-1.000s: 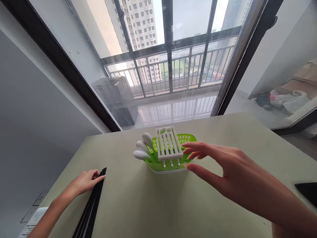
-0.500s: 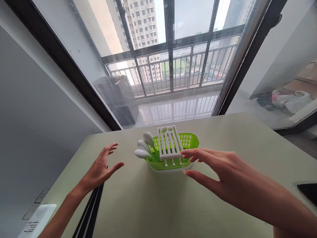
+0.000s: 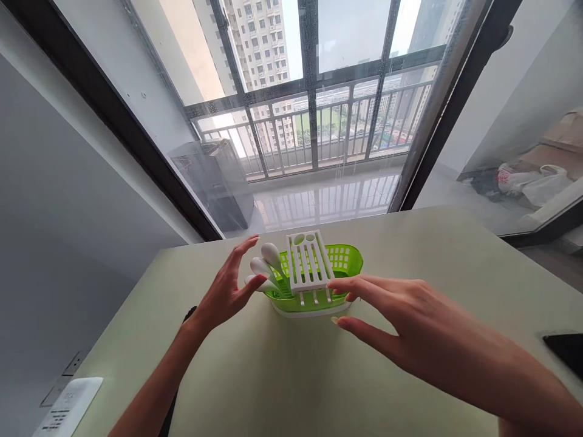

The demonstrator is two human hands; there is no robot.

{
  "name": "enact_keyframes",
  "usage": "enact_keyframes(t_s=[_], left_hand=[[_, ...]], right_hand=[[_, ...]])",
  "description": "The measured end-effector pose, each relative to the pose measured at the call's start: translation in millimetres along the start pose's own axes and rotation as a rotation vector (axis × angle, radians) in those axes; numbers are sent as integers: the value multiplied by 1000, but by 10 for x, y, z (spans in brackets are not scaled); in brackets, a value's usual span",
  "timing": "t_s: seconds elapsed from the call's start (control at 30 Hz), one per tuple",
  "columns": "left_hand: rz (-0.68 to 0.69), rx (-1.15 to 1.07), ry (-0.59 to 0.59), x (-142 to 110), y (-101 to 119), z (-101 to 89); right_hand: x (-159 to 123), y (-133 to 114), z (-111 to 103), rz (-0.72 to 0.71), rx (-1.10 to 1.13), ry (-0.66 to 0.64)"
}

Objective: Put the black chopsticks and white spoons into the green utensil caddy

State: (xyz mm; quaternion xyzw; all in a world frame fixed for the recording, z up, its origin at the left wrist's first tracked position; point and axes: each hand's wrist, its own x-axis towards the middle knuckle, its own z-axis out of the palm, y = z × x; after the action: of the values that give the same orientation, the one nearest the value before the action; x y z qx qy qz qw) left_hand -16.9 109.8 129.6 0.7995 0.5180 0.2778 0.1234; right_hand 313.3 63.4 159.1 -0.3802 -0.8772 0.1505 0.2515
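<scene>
A green cutlery basket (image 3: pixel 314 306) with a white base stands on the pale green table (image 3: pixel 291 376). A white slotted rack (image 3: pixel 310 261) with small hooks on its front edge sits tilted across its middle. Several white spoons (image 3: pixel 271 255) lean out of the basket's left end, bowls up. My left hand (image 3: pixel 233 288) is just left of the spoons, thumb and fingers apart, its thumb overlapping the lowest spoon; whether it touches is unclear. At the basket's front right, my right hand (image 3: pixel 387 306) hovers with fingers stretched and thumb apart, fingertips by the rack's corner. Neither hand holds anything.
Behind the table is a glass window (image 3: pixel 314 121) with a dark frame and a balcony beyond. A white device (image 3: pixel 70 403) lies at the lower left. A dark strip (image 3: pixel 170 413) is partly hidden under my left arm. A black object (image 3: pixel 565 352) sits at the right edge.
My left hand has moved right, from a gap beside the basket up to the spoons. My right hand has shifted slightly left. The basket, rack and spoons stay in place.
</scene>
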Motion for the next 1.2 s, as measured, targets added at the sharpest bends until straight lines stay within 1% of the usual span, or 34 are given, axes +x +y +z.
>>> enact_keyframes(t_s=[0.1, 0.23, 0.3, 0.47, 0.63, 0.8, 1.0, 1.2], left_hand=[[-20, 20, 6, 125, 59, 55], [-13, 57, -108, 231, 89, 95], [-8, 81, -144, 253, 90, 110], [11, 123, -106, 248, 86, 134], [38, 153, -82, 207, 81, 143], [51, 173, -57, 153, 87, 135], [47, 198, -73, 93, 99, 115], [76, 217, -67, 62, 109, 117]], right_hand=[[-1, 3, 2, -5, 2, 5], [5, 3, -2, -14, 9, -13], [7, -2, -16, -10, 14, -18], [6, -18, -52, -20, 28, -26], [10, -17, -32, -24, 29, -19], [1, -4, -27, -12, 26, -54], [7, -3, -19, -3, 19, -70], [15, -4, -13, 6, 29, -76]])
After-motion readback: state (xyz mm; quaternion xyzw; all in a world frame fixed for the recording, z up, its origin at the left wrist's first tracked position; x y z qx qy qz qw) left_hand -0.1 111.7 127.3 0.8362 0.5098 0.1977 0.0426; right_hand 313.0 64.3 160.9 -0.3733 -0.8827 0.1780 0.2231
